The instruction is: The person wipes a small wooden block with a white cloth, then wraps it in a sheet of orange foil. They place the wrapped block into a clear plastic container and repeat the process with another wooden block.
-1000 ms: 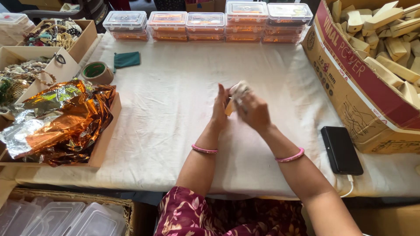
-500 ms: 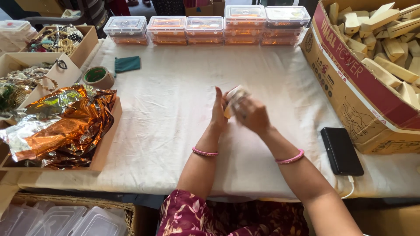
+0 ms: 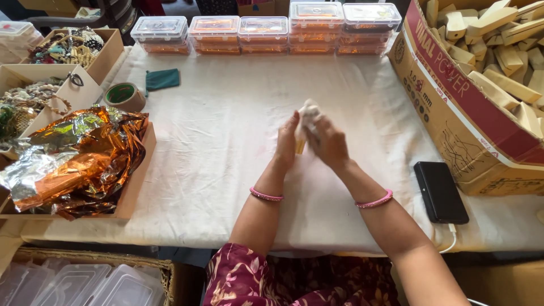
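Note:
My left hand (image 3: 287, 141) and my right hand (image 3: 328, 144) meet over the middle of the white cloth-covered table (image 3: 226, 130). Together they hold a small pale wooden block (image 3: 299, 146) wrapped in a white cloth (image 3: 309, 111), which bunches above my fingers. The block is mostly hidden between my palms; only a tan sliver shows. Both wrists wear pink bangles.
A big cardboard box (image 3: 453, 107) of wooden blocks stands at the right, a black phone (image 3: 440, 191) beside it. Lidded plastic containers (image 3: 266, 28) line the far edge. Left: orange-silver foil (image 3: 79, 158) in a tray, boxes of beads (image 3: 68, 48), a tape roll (image 3: 124, 95), green pouch (image 3: 162, 79).
My hands stay together at the same spot, the white cloth shifting slightly around the block. The view has tilted a little.

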